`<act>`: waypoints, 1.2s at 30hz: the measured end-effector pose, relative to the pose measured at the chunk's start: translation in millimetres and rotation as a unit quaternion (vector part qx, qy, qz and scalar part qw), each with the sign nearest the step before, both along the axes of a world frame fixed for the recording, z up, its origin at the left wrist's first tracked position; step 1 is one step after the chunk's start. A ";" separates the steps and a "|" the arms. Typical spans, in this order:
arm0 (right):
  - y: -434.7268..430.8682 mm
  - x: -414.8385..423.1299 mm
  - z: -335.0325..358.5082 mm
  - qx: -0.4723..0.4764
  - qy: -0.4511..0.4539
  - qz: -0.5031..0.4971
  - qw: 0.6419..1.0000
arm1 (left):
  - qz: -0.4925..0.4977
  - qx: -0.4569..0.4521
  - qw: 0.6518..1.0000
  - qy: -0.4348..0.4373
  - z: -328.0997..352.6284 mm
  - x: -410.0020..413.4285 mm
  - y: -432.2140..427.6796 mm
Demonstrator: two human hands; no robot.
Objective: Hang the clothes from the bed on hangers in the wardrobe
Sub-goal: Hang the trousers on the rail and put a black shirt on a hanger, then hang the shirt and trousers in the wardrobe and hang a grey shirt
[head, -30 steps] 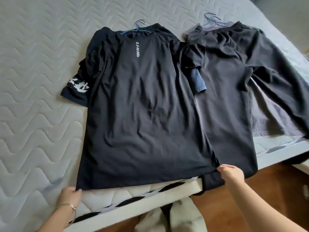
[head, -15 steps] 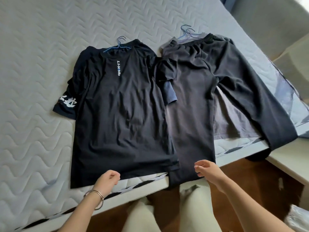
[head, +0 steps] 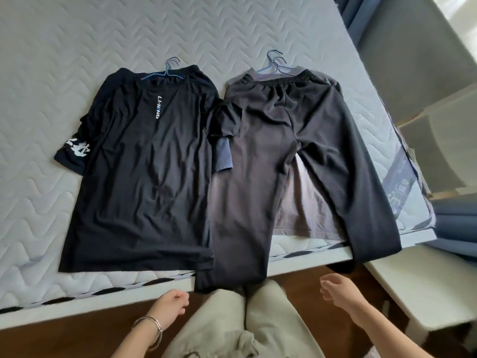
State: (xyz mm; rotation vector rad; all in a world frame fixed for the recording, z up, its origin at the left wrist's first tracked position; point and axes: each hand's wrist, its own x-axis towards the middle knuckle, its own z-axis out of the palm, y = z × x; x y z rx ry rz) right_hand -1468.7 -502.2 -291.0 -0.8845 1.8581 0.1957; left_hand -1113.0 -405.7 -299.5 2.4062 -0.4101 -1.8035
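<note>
Black T-shirt [head: 139, 161] centre-left, dark trousers [head: 271, 164] centre-right lie lengthwise on bed [head: 77, 47], hanger hooks [head: 171, 64] at top, hems toward empty, loosely curled hands low in frame: left hand [head: 171, 304] nearer T-shirt, right hand [head: 335, 290] nearer trousers.

Soft daylight, wide-angle edge distortion

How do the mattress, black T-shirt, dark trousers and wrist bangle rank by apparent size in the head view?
1. mattress: largest, running out of frame.
2. black T-shirt and dark trousers: too alike to rank.
3. bangle: smallest, though nearest the camera.
</note>
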 end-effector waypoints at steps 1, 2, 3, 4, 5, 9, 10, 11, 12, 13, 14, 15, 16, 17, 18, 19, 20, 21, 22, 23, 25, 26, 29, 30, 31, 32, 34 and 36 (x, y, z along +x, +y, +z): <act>-2.9 -1.9 2.0 -0.009 -0.005 -0.009 1.000 | -0.006 -0.003 1.000 -0.005 -1.7 -1.9 -5.1; -4.1 -3.2 2.3 -0.017 -0.010 -0.023 1.000 | -0.021 -0.006 1.000 -0.013 -3.2 -2.7 -11.4; -3.7 -3.2 4.4 -0.025 -0.011 -0.036 0.999 | -0.040 -0.005 0.999 -0.020 -4.8 -2.9 -17.5; -1.6 -2.5 6.5 -0.029 -0.013 -0.052 0.998 | -0.055 -0.004 0.998 -0.024 -6.6 -3.9 -21.9; 2.0 -1.5 8.6 -0.029 -0.013 -0.054 0.998 | -0.058 -0.005 0.998 -0.022 -8.3 -5.8 -26.1; 18.3 -4.3 4.1 0.003 -0.009 0.011 1.000 | -0.027 -0.014 0.999 -0.023 -13.3 -14.0 -41.5; 19.2 -10.4 2.1 0.019 0.002 0.045 0.999 | -0.023 -0.010 0.999 -0.025 -14.2 -16.8 -44.3; 18.7 -17.9 1.1 0.034 0.016 0.070 0.997 | -0.023 -0.007 0.999 -0.026 -14.7 -20.8 -45.9; 16.4 -26.5 -1.4 0.051 0.023 0.080 0.995 | -0.027 0.000 0.999 -0.030 -16.2 -25.1 -47.2; 11.7 -33.5 -1.2 0.066 0.028 0.076 0.994 | -0.031 0.002 0.999 -0.030 -17.2 -29.8 -49.0; 4.0 -40.2 -0.4 0.079 0.029 0.074 0.994 | -0.023 0.005 0.999 -0.025 -19.2 -35.2 -52.1; -6.3 -47.8 -1.3 0.088 0.029 0.072 0.993 | -0.009 0.011 1.000 -0.022 -18.7 -40.7 -57.2; -18.0 -56.1 -5.3 0.091 0.024 0.070 0.993 | 0.009 0.018 0.999 -0.026 -19.0 -46.4 -65.0; -32.1 -63.2 -7.3 0.091 0.017 0.070 0.993 | 0.024 0.022 0.999 -0.032 -19.1 -53.0 -74.3; -46.5 -69.8 -9.0 0.087 0.005 0.070 0.994 | 0.041 0.025 0.998 -0.031 -18.1 -62.1 -83.5; -62.4 -76.6 -10.6 0.084 -0.003 0.069 0.994 | 0.064 0.023 0.997 -0.034 -17.4 -72.1 -94.4; -81.8 -83.5 -13.5 0.082 -0.013 0.070 0.994 | 0.078 0.014 0.996 -0.036 -17.8 -82.6 -108.2; -102.8 -89.1 -17.0 0.081 -0.022 0.071 0.994 | 0.085 0.002 0.996 -0.029 -16.6 -94.2 -125.4; -125.4 -94.7 -22.5 0.074 -0.027 0.074 0.994 | 0.087 -0.012 0.996 -0.020 -15.4 -105.6 -145.7; -151.6 -98.6 -27.9 0.061 -0.024 0.086 0.994 | 0.078 -0.032 0.996 -0.014 -16.6 -114.7 -168.0; -210.2 -101.2 -39.8 0.023 -0.021 0.115 0.993 | 0.039 -0.084 0.995 -0.020 -21.8 -127.1 -216.4; -240.3 -98.5 -45.3 0.006 -0.025 0.121 0.992 | 0.020 -0.107 0.994 -0.030 -26.7 -131.1 -240.8; -334.6 -69.1 -53.3 -0.058 -0.043 0.147 0.986 | -0.023 -0.152 0.985 -0.078 -50.2 -136.2 -323.1; -366.6 -56.9 -58.0 -0.087 -0.052 0.166 0.981 | -0.048 -0.172 0.979 -0.102 -59.2 -135.3 -353.2; -398.0 -43.1 -63.1 -0.119 -0.052 0.191 0.973 | -0.072 -0.192 0.970 -0.131 -69.7 -133.3 -382.2; -428.2 -28.3 -68.1 -0.152 -0.043 0.216 0.963 | -0.094 -0.212 0.959 -0.163 -80.3 -130.6 -409.1; -482.0 1.7 -79.1 -0.214 -0.033 0.241 0.946 | -0.120 -0.251 0.934 -0.226 -103.8 -124.5 -456.5; -529.0 29.5 -97.9 -0.267 -0.036 0.246 0.931 | -0.161 -0.275 0.906 -0.277 -133.5 -120.2 -494.8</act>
